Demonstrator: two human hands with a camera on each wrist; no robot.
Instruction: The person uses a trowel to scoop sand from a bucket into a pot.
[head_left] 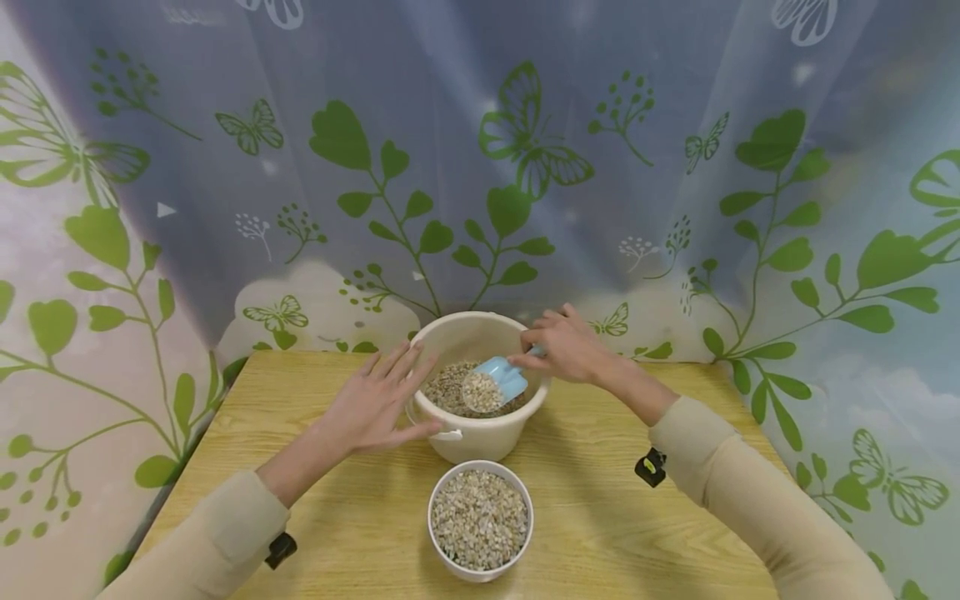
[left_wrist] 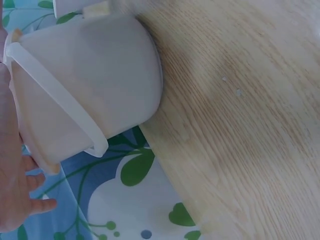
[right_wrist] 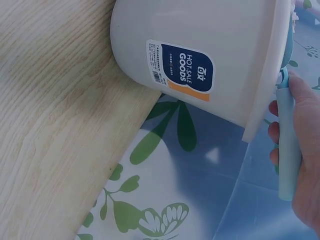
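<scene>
A cream plastic bucket [head_left: 480, 440] stands on the table, with pale grain-like bits [head_left: 448, 385] in its lower part. My right hand [head_left: 567, 346] grips the handle of a light blue scoop [head_left: 504, 377] at the bucket's right rim. The scoop's bowl, loaded with the bits, is inside the mouth of the bucket; in the right wrist view its handle [right_wrist: 289, 145] lies in my curled fingers. On the left side of the rim rests my left hand [head_left: 382, 400], fingers spread and straight. A white bowl [head_left: 480, 575] heaped with similar bits stands in front of the bucket.
The wooden table [head_left: 322, 517] ends just behind the bucket. A curtain [head_left: 450, 167] printed with leaves and butterflies hangs behind and at both sides. The bucket's white carrying handle [left_wrist: 60, 97] hangs down its left side. Two tiny crumbs [left_wrist: 238, 92] lie on the tabletop.
</scene>
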